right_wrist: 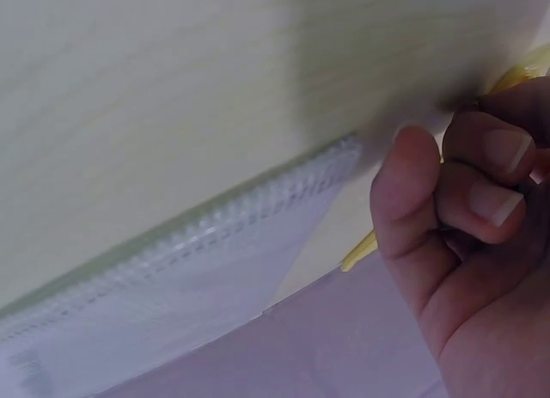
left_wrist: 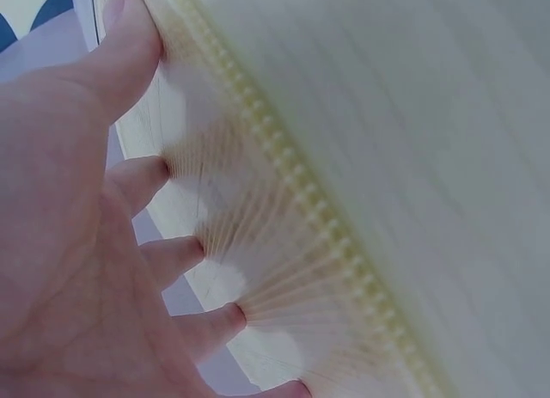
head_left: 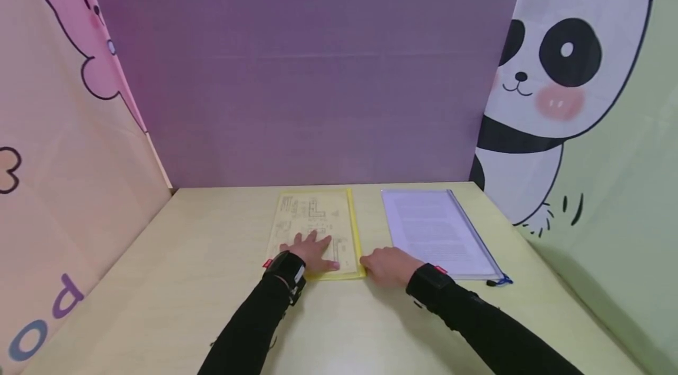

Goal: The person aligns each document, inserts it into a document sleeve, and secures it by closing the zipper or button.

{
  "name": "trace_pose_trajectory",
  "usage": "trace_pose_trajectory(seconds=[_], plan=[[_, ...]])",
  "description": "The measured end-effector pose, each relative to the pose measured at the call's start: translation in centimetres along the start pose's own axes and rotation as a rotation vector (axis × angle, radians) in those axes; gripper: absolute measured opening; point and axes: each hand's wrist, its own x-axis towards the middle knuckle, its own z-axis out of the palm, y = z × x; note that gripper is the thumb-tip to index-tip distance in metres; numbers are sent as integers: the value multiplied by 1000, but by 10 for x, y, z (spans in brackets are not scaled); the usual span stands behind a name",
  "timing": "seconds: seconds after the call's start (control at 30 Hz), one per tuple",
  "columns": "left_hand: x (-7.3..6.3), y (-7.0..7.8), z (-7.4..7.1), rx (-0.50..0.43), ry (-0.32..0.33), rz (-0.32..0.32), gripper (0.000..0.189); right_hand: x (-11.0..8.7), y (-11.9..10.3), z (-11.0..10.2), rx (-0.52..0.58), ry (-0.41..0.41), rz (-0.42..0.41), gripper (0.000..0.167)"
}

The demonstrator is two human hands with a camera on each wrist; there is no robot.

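Observation:
A yellow-edged zip document pouch (head_left: 295, 210) with a printed sheet inside lies flat on the table. My left hand (head_left: 311, 252) rests on its lower half with fingers spread. In the left wrist view, those fingertips (left_wrist: 225, 319) press into the ribbed clear film beside the yellow zip (left_wrist: 296, 174). My right hand (head_left: 391, 264), its fingers curled, grips at the pouch's lower right corner. The right wrist view shows the bent fingers (right_wrist: 494, 200) near a bit of yellow edging (right_wrist: 526, 67); what they pinch is hidden.
To the right, a second clear zip pouch (head_left: 429, 234) with white printed paper lies on the pale table (head_left: 212, 269). A dark blue pull cord (head_left: 500, 281) sits at its lower right corner. A purple backdrop (head_left: 328, 69) stands behind, with patterned side walls.

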Motion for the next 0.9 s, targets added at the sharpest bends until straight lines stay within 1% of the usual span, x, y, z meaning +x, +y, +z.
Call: trace_pose_trajectory(seconds=[0.23, 0.53, 0.9], plan=[[-1, 0, 1, 3, 3, 1, 78, -1, 1, 4, 10, 9, -22, 9], [-4, 2, 0, -2, 5, -5, 77, -1, 0, 3, 17, -4, -10, 9], [-4, 3, -2, -9, 6, -10, 78, -4, 0, 1, 32, 10, -48, 10]])
